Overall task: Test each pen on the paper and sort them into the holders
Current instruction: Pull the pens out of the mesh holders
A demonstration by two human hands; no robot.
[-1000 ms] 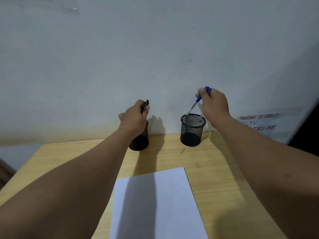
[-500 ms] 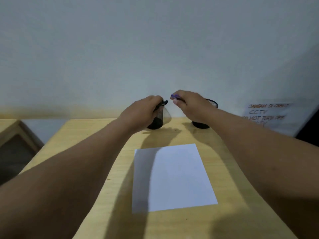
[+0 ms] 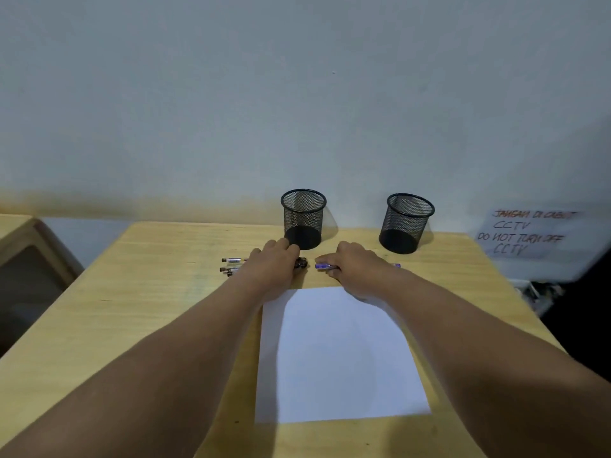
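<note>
at the far left a second wooden surface (image 3: 20,239) sits beside the light wooden table (image 3: 139,292), with a pale wall (image 3: 297,94) behind. on the table, left of centre, a few black pens (image 3: 231,266) lie side by side, their ends sticking out from under the left hand (image 3: 272,264). that hand rests palm down over them with fingers curled; whether it actually grips any pen i cannot tell, since the fingers hide the barrels. just behind it stands the left mesh holder (image 3: 303,218), upright, with nothing visible inside. between the hands a dark pen end (image 3: 301,263) shows at the left fingertips. the right hand (image 3: 358,266) lies flat over the blue pens (image 3: 325,266), one tip poking out to its left and another end showing to its right; its hold is also hidden. the white paper (image 3: 340,355) lies on the table nearer the person, its far edge touching both wrists. behind the right hand stands the right mesh holder (image 3: 406,223), tilted slightly in this view. a handwritten cctv notice (image 3: 525,233) hangs on the wall at the far right
</note>
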